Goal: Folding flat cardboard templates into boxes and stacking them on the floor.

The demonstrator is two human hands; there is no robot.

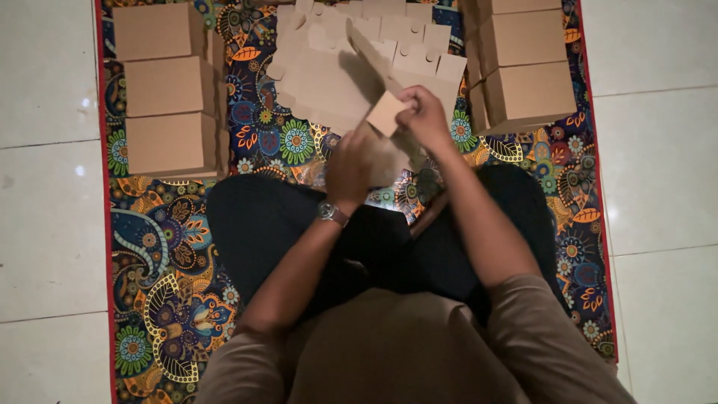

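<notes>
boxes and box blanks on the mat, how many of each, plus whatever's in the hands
Folded-up brown boxes, left stack: 3
Folded-up brown boxes, right stack: 3
Pile of flat box blanks: 1 pile, sheets too overlapped to count
Part-folded blank held by left hand and right hand: 1
Total: 6 boxes, 1 pile, 1 blank in hand

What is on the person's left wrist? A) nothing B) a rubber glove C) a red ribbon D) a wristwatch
D: a metal wristwatch sits just below the left hand, which together with the right hand is at a brown cardboard piece above the patterned mat.
</notes>
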